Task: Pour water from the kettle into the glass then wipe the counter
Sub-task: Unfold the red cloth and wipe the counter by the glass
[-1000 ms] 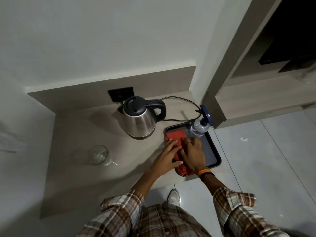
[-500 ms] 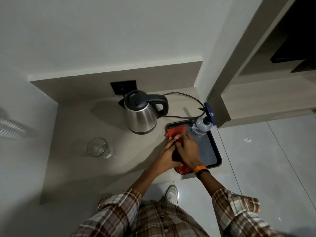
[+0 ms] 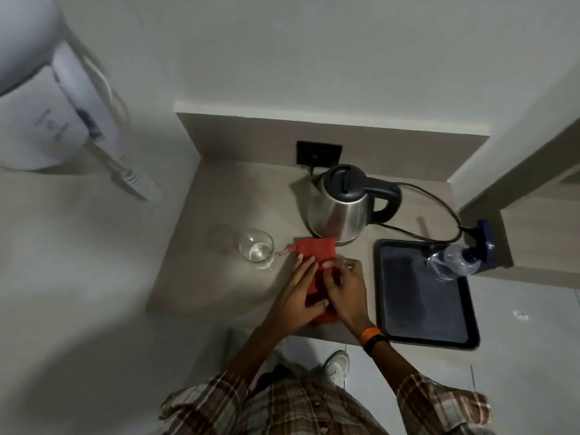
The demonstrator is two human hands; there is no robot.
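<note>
Both hands, left (image 3: 296, 293) and right (image 3: 346, 291), press flat on the red cloth (image 3: 315, 251) just before the kettle (image 3: 340, 205). A leftward sweep could topple the nearby glass (image 3: 255, 249) and wet the desk (image 3: 226, 196).

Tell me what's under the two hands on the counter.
A red cloth on the counter. Left hand and right hand cover its near half.

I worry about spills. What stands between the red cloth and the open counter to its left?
The glass, with water in it, stands just left of the red cloth that both hands, left and right, press down. The kettle stands right behind it.
</note>
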